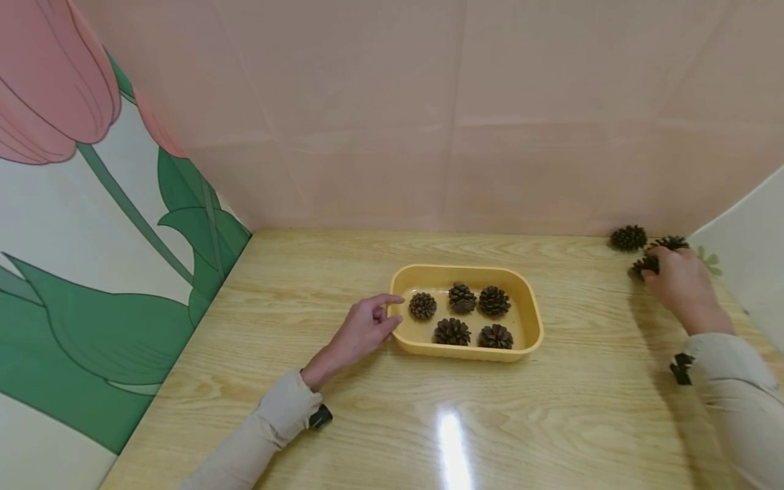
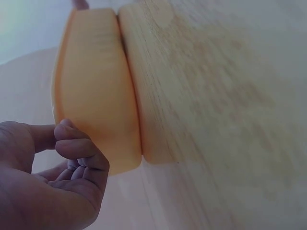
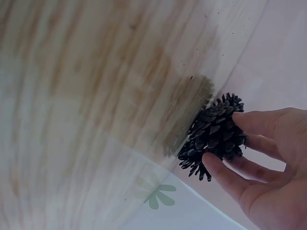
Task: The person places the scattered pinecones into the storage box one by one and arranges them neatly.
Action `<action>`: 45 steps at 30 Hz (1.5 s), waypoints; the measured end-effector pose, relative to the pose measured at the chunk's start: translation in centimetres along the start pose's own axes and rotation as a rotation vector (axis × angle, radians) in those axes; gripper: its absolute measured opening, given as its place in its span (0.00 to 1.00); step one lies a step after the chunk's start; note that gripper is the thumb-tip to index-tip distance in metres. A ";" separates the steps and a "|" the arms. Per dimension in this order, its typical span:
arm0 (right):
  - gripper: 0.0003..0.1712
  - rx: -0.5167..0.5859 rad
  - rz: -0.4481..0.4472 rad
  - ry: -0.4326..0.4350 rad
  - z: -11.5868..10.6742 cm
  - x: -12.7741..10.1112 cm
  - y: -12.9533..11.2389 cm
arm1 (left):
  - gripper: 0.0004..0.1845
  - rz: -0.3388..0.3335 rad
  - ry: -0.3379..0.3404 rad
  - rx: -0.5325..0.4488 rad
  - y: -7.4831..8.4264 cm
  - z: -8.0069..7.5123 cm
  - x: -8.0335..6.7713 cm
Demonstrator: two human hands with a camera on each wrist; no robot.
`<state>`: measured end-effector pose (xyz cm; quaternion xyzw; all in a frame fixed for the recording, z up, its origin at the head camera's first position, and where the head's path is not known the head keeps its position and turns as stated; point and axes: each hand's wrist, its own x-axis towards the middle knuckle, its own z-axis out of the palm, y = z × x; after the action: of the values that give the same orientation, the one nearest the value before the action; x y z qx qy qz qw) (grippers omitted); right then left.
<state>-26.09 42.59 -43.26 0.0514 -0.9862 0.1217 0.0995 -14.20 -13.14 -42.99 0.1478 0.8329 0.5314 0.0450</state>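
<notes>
Tabletop (image 1: 551, 422); wrist view shows pinecone (image 3: 213, 134) pinched.

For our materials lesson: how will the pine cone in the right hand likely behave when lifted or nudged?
The pine cone probably feels light and stiff. Its open, jagged scales should give the right hand a non-slip hold, though the thin tips might snap. Being roundish, it may wobble or roll briefly on the glossy table.

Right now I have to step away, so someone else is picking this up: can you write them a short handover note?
Left hand: holds nothing, forefinger on the near-left rim of the yellow tray.
Right hand: fingers around a pine cone at the table's far right corner.
Done: five cones lie in the tray.
Left: the gripped cone, plus two loose cones beside it near the wall, are outside the tray.
</notes>
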 end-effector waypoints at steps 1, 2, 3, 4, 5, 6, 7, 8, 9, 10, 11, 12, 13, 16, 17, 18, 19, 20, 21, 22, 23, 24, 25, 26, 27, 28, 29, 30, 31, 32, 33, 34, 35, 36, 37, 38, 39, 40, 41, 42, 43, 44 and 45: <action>0.25 0.000 -0.003 0.000 0.0 0.0 0.0 | 0.20 0.000 0.000 -0.001 0.0 0.0 0.0; 0.25 0.003 -0.005 0.001 0.0 0.0 -0.1 | 0.20 -0.003 -0.001 -0.005 0.0 0.0 0.0; 0.25 0.005 -0.006 0.001 0.0 0.0 -0.1 | 0.20 -0.004 -0.001 -0.007 0.0 0.0 0.0; 0.25 0.005 -0.009 0.001 0.0 0.0 -0.1 | 0.20 -0.005 -0.002 -0.009 0.0 -0.1 0.1; 0.25 0.009 -0.011 0.002 0.0 -0.1 -0.1 | 0.20 -0.004 -0.003 -0.012 0.0 -0.1 0.1; 0.26 0.010 -0.015 0.005 0.1 0.0 -0.2 | 0.20 -0.003 -0.003 -0.015 0.0 -0.1 0.1; 0.26 0.010 -0.022 0.011 0.2 0.0 -0.2 | 0.20 -0.003 -0.003 -0.015 0.0 -0.1 0.1; 0.26 0.011 -0.027 0.017 0.2 0.0 -0.2 | 0.20 -0.004 -0.003 -0.015 0.0 -0.1 0.0; 0.26 0.015 -0.032 0.022 0.3 0.0 -0.3 | 0.20 -0.002 -0.003 -0.016 0.1 -0.1 0.0; 0.26 0.019 -0.037 0.031 0.4 0.0 -0.3 | 0.20 -0.001 -0.003 -0.016 0.1 -0.1 0.0; 0.26 0.022 -0.046 0.041 0.4 0.0 -0.4 | 0.20 0.001 -0.003 -0.016 0.1 -0.1 0.0; 0.26 0.023 -0.053 0.051 0.4 0.0 -0.4 | 0.20 0.002 -0.003 -0.015 0.0 -0.1 0.0; 0.25 0.023 -0.060 0.059 0.5 0.1 -0.5 | 0.20 0.002 -0.004 -0.014 0.0 -0.1 0.0; 0.24 0.030 -0.070 0.074 0.4 0.1 -0.9 | 0.20 0.006 -0.005 -0.012 0.0 -0.1 0.0; 0.24 0.031 -0.072 0.073 0.3 0.1 -1.1 | 0.20 0.007 -0.005 -0.009 0.0 -0.1 0.0; 0.23 0.030 -0.073 0.076 0.3 0.1 -1.3 | 0.20 0.007 -0.005 -0.007 0.0 -0.1 0.0; 0.23 0.028 -0.076 0.076 0.2 0.0 -1.5 | 0.20 0.009 -0.004 -0.004 0.0 -0.1 0.0; 0.24 0.029 -0.078 0.077 0.1 0.0 -1.7 | 0.20 0.011 -0.004 -0.002 0.0 -0.1 -0.1; 0.24 0.028 -0.079 0.075 0.0 0.0 -2.0 | 0.20 0.012 -0.003 0.000 0.0 -0.1 0.0; 0.24 0.026 -0.080 0.074 0.0 0.0 -2.3 | 0.20 0.010 -0.004 0.002 0.0 0.0 0.0; 0.25 0.026 -0.084 0.076 -0.1 0.0 -2.5 | 0.20 0.008 -0.005 0.002 0.0 0.0 0.0; 0.25 0.027 -0.091 0.082 -0.2 -0.1 -2.8 | 0.20 0.006 -0.005 0.001 0.0 0.0 0.0; 0.25 0.029 -0.094 0.081 -0.3 -0.1 -3.0 | 0.20 0.005 -0.006 0.002 0.0 0.0 0.0; 0.25 0.029 -0.097 0.085 -0.3 -0.1 -3.3 | 0.20 0.001 -0.007 0.002 0.0 0.0 0.0; 0.25 0.030 -0.099 0.082 -0.4 -0.1 -3.5 | 0.20 0.000 -0.008 0.001 0.0 -0.1 0.0; 0.25 0.032 -0.102 0.085 -0.5 -0.1 -3.7 | 0.20 -0.002 -0.009 0.000 0.0 -0.1 0.0; 0.25 0.036 -0.105 0.086 -0.6 -0.1 -3.9 | 0.21 -0.001 -0.010 0.000 0.0 -0.1 0.0; 0.25 0.038 -0.107 0.088 -0.7 -0.1 -4.1 | 0.21 0.000 -0.011 -0.001 0.0 -0.1 0.0; 0.25 0.042 -0.107 0.088 -0.8 0.0 -4.3 | 0.21 0.000 -0.012 -0.001 0.0 -0.1 0.0; 0.25 0.045 -0.109 0.090 -0.9 0.0 -4.5 | 0.21 0.001 -0.014 -0.003 0.0 -0.1 0.0; 0.25 0.049 -0.108 0.091 -1.0 0.0 -4.7 | 0.21 0.002 -0.014 -0.006 -0.1 -0.1 0.0; 0.24 0.052 -0.110 0.095 -1.0 0.0 -4.8 | 0.21 0.002 -0.014 -0.006 -0.1 -0.1 0.0; 0.24 0.056 -0.113 0.096 -1.0 -0.1 -5.0 | 0.20 0.004 -0.015 -0.007 -0.1 -0.1 0.0; 0.24 0.057 -0.117 0.102 -1.1 -0.1 -5.1 | 0.20 0.004 -0.015 -0.009 -0.2 -0.1 0.0; 0.23 0.058 -0.120 0.110 -1.1 -0.1 -5.3 | 0.20 0.004 -0.014 -0.009 -0.2 -0.1 0.0; 0.23 0.059 -0.126 0.117 -1.2 -0.1 -5.5 | 0.20 0.004 -0.014 -0.010 -0.2 0.0 0.0; 0.23 0.060 -0.134 0.127 -1.2 -0.1 -5.7 | 0.20 0.004 -0.014 -0.010 -0.2 0.0 0.0; 0.22 0.062 -0.141 0.134 -1.3 -0.2 -5.9 | 0.21 0.003 -0.014 -0.010 -0.2 0.0 0.0; 0.22 0.063 -0.149 0.144 -1.4 -0.2 -6.1 | 0.21 0.003 -0.014 -0.010 -0.2 0.0 0.0; 0.22 0.064 -0.155 0.150 -1.5 -0.3 -6.5 | 0.21 0.000 -0.013 -0.010 -0.2 0.0 0.0; 0.22 0.066 -0.160 0.153 -1.6 -0.4 -6.8 | 0.21 -0.002 -0.013 -0.010 -0.1 0.0 0.0; 0.22 0.069 -0.165 0.153 -1.8 -0.5 -7.1 | 0.21 -0.003 -0.013 -0.011 -0.1 0.0 0.0; 0.22 0.069 -0.167 0.155 -1.9 -0.6 -7.4 | 0.21 -0.004 -0.012 -0.011 -0.1 0.0 0.0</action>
<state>-24.27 35.97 -39.88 0.1274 -0.9631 0.1506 0.1833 -14.22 -13.20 -43.03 0.1491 0.8301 0.5349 0.0518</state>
